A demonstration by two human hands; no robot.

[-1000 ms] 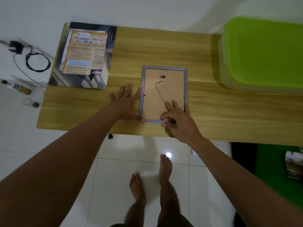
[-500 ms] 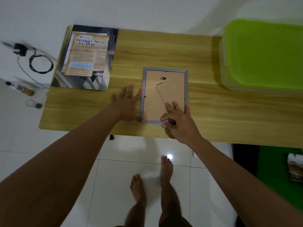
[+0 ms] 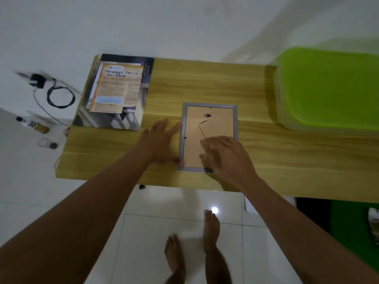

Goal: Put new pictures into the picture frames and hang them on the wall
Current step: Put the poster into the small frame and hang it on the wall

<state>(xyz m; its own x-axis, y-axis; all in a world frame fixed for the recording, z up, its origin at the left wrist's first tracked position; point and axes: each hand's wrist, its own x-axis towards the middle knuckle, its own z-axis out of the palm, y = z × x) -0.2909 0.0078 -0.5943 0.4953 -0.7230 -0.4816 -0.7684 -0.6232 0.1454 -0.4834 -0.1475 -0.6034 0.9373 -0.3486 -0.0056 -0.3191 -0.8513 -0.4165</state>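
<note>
Wooden table (image 3: 205,83), centre of picture: picture frame (image 3: 215,128) laid face down. Its left edge is touched by the left hand (image 3: 160,144), flat, fingers spread; backing is touched by the right hand (image 3: 225,158), fingers loosely apart.

We find the picture frame (image 3: 217,124) lying back-up on the table (image 3: 205,83), near the front edge. The left hand (image 3: 158,144) rests flat on the table against the frame's left side; the right hand (image 3: 227,156) is over its near right corner. Papers (image 3: 117,93) lie at the back left corner, a lidded box (image 3: 328,89) at the right end. A coiled cable (image 3: 60,97) and a bottle (image 3: 32,125) lie on the floor to the left
</note>
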